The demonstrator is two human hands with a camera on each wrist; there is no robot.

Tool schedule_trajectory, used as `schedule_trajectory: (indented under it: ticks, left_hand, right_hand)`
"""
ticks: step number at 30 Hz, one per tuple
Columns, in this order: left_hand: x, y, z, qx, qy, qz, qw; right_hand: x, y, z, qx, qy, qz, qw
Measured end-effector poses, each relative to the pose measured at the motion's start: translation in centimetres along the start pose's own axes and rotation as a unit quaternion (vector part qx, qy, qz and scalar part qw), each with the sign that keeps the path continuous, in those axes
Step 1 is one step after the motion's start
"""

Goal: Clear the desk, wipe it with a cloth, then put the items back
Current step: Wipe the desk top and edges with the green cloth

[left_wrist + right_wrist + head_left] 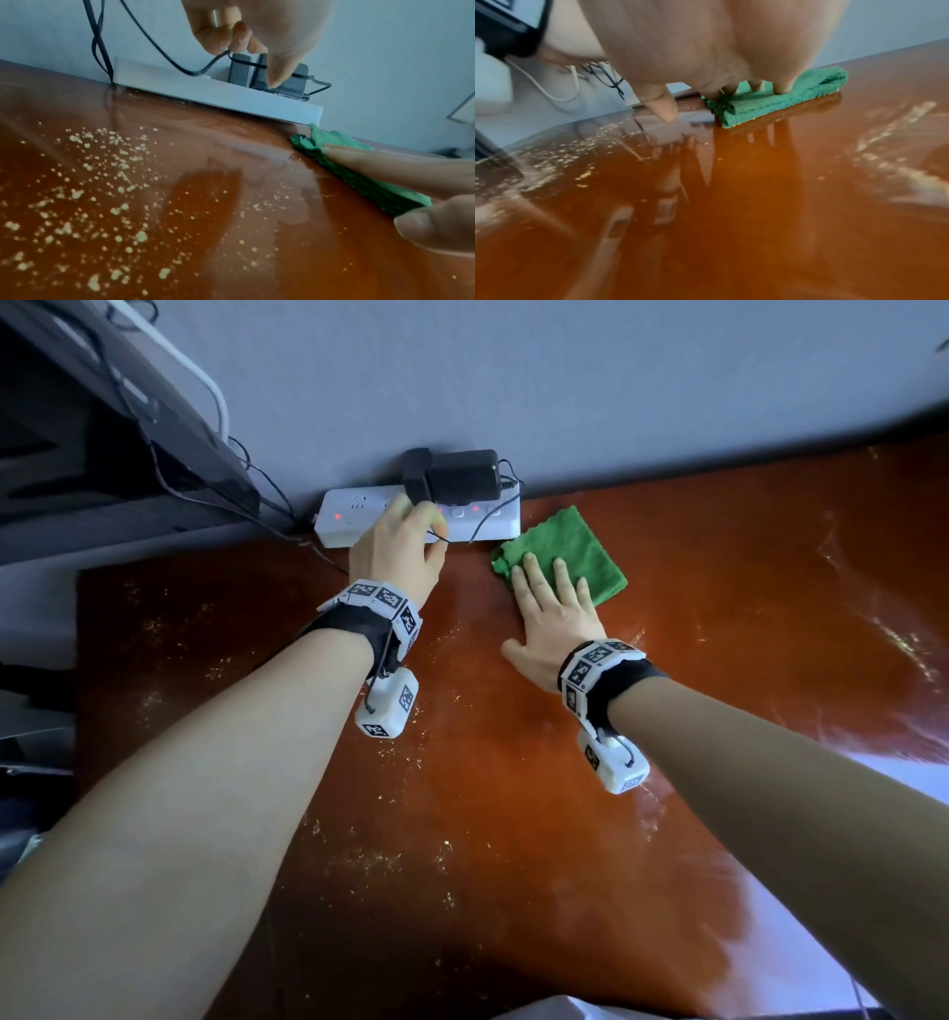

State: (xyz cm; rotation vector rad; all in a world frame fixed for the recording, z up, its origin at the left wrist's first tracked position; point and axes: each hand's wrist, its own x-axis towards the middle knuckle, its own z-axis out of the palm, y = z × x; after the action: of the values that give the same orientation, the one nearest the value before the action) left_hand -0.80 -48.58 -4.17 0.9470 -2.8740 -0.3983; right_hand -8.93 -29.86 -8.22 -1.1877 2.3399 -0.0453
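Note:
A folded green cloth (570,541) (334,140) (770,101) lies on the glossy brown desk (513,814) near the wall. My right hand (549,577) (744,87) presses flat on its near half, fingers straight. My left hand (431,531) (246,52) hovers over the white power strip (354,521) (205,91). Its fingers are curled and pinch a thin black cable (200,71), and the thumb touches a black adapter (462,474) (240,69) plugged into the strip. The cloth's corner touches the strip's right end.
Pale crumbs (369,860) (90,182) are scattered over the left and middle of the desk, with smears at the right (898,639). A dark device (102,428) with cables stands at the back left. The wall (565,377) runs behind the strip.

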Motion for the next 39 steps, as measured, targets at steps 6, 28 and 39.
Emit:
schedule_trajectory:
  ticks: [6,28,39]
  left_hand:
    - [0.3,-1.7,-1.6,0.050,-0.022,-0.016,0.998]
    - [1.1,-4.5,-1.3,0.018,-0.039,0.003,0.999]
    - [0.6,-6.2,-2.1,0.052,-0.064,-0.007,0.997]
  right_hand:
    - [0.3,-2.9,0.0,0.019,0.000,0.007,1.000]
    - [1.4,-3.7,0.3,0.007,0.023,0.051,0.998]
    - [3.5,-8.8,1.3,0.027,0.038,0.053,0.997]
